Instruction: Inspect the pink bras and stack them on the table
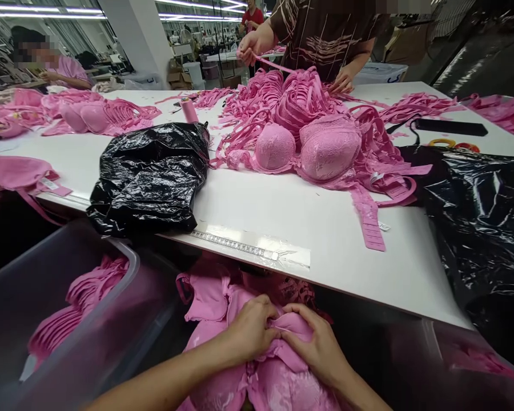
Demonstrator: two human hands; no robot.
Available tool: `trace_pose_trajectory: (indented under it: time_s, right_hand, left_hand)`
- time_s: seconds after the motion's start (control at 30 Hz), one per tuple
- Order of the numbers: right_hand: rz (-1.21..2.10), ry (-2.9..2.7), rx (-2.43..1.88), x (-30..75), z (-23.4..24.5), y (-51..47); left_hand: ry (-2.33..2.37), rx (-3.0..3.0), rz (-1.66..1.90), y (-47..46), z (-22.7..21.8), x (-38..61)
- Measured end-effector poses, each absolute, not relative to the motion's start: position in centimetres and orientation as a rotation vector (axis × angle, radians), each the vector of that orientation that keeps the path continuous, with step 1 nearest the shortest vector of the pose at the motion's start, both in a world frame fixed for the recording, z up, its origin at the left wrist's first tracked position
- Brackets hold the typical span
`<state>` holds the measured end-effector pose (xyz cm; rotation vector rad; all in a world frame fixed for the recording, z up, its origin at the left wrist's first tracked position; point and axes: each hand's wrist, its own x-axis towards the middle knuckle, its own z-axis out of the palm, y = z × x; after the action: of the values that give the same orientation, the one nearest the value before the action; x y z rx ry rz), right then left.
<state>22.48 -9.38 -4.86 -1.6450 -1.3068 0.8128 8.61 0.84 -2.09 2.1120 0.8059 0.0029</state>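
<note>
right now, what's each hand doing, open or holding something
Left hand: closed, gripping pink fabric.
Right hand: closed, thumb and fingers pinching pink fabric.

White table [248, 211] — heaped pink bras [325, 148], crinkled black plastic [154, 171], thread cone [189, 111], measuring tape [233, 244] along near edge

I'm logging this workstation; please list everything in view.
pink garment: count unclear, pink, both hands
bra heap: one, pink, mid-table
other garments: many, pink, table's sides
table: one, white, centre
bags: two, black, table's sides
measuring tape: one, white, near edge
thread cone: one, pink, behind left bag
rings: two, yellow/red, right side
flat object: one, black, behind rings
bins: several, translucent, lower corners and background
boxes: several, brown, background
pillar: one, white, background
co-workers: three, dark, red, purple tops, background
left hand: one, bare, gripping garment
right hand: one, bare, gripping garment
</note>
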Motion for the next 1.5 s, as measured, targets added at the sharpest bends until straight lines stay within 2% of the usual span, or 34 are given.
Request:
trace_pose_trajectory:
  time_s: [0.17, 0.33, 0.6, 0.77, 1.03, 1.13, 1.27, 1.5]
  right_hand:
    - [0.670, -1.537, -1.428, 22.8, -5.7, -10.0]
    - [0.645, -1.679, -1.410, 22.5, -5.8, -9.3]
    - [0.726, -1.529, -1.491, 24.1, -4.8, -9.4]
    - [0.630, -1.280, -1.667, 26.4, -3.9, -11.2]
    - [0.652, -1.130, -1.444, 23.8, -1.4, -10.8]
    - [0.595, -1.138, -1.354, 22.7, -1.3, -10.4]
    - [0.622, -1.198, -1.316, 22.1, -1.1, -10.2]
    - [0.711, -1.018, -1.467, 21.0, -1.6, -9.8]
  left_hand:
    - [0.772, 2.097, -0.071, 0.8, -1.2, 8.3]
    - [0.868, 2.243, -0.229, 0.6, -0.6, 7.5]
    - [0.915, 2.246, -0.268, -0.3, -1.6, 7.3]
    - [0.898, 2.197, -0.247, 0.2, -1.6, 7.2]
    - [0.756, 1.640, 0.249, -0.1, 1.5, 7.1]
    - [0.719, 1.640, 0.411, -0.8, 1.8, 6.7]
    - [0.802, 1.621, 0.504, -1.6, 1.0, 6.5]
    - [0.967, 1.063, 0.660, -2.0, 0.6, 7.8]
